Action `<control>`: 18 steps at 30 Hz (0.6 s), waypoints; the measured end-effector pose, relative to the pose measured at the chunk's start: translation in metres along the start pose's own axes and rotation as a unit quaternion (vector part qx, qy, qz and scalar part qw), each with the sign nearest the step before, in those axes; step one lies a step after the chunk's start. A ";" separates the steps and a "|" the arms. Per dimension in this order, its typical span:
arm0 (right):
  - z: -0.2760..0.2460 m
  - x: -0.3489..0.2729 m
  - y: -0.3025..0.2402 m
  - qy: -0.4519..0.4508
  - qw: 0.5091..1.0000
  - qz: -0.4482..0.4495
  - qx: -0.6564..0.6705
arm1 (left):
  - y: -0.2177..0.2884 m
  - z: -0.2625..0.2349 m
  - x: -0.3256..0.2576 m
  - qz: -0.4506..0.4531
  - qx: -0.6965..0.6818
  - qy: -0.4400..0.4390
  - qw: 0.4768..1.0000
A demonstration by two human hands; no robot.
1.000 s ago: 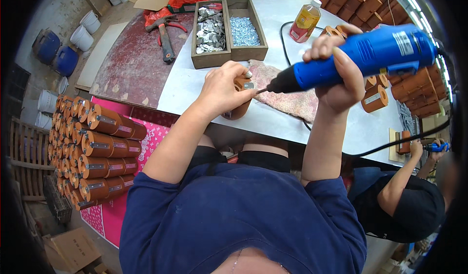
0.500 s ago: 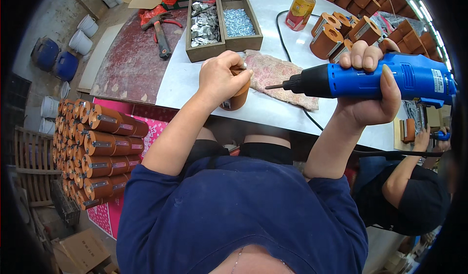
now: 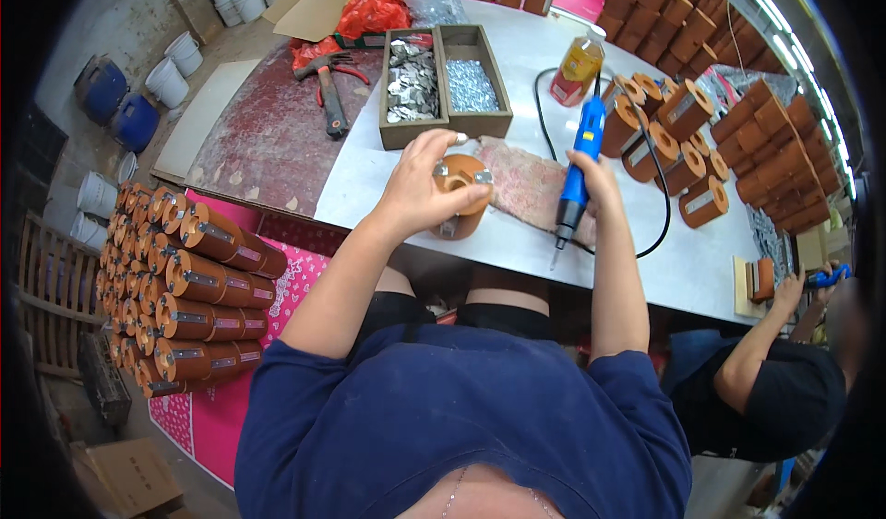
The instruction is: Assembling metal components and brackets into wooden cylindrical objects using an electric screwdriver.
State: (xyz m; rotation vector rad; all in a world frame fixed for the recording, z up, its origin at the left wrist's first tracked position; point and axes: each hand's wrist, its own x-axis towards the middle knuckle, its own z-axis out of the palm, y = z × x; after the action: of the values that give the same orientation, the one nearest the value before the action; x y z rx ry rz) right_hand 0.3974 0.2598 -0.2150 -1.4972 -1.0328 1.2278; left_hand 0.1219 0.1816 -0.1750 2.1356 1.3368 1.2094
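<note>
My left hand (image 3: 417,191) wraps around an orange-brown cylinder (image 3: 454,226) standing near the table's front edge. Its thumb lies on the top rim, beside a small metal clip, and a hole shows in the cylinder's top. In my right hand (image 3: 598,185) is a blue electric screwdriver (image 3: 573,196) with a black nose, its bit pointing toward me and down at the table edge. Beneath the screwdriver and between my hands lies a stained cloth (image 3: 526,185). A two-part wooden box (image 3: 446,131) beyond my left hand holds metal clips (image 3: 413,81) and small screws (image 3: 472,85).
Several brown cylinders (image 3: 704,202) stand and lie at the right, near a drink bottle (image 3: 579,67) and a black cord (image 3: 666,214). A hammer (image 3: 329,99) rests at the back left. Stacked cylinders (image 3: 198,311) fill the left side. A co-worker (image 3: 775,371) sits at the right.
My right hand has brought the screwdriver down and leftward from a raised, level pose, turning its bit toward me. My left hand has spread from a pinch above the cylinder to a grip around it.
</note>
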 end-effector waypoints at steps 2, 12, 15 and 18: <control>0.007 0.011 0.016 0.040 0.997 0.033 -0.051 | -0.006 -0.013 -0.009 -0.015 -0.015 0.004 1.000; 0.036 -0.023 0.010 0.081 0.841 -0.231 -0.482 | -0.117 -0.069 0.046 -0.161 -0.056 0.179 0.969; 0.036 -0.051 -0.009 0.019 0.856 -0.242 -0.457 | -0.141 -0.070 0.086 -0.172 -0.031 0.139 0.975; 0.029 -0.088 -0.032 -0.155 0.887 -0.212 -0.379 | -0.163 -0.065 0.127 -0.157 0.048 0.163 0.973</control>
State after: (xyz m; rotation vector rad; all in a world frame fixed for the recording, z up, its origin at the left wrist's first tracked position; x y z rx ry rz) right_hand 0.3530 0.1864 -0.1664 -1.5114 -2.1070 0.7783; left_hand 0.0028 0.3622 -0.1845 1.7419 1.8248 1.4236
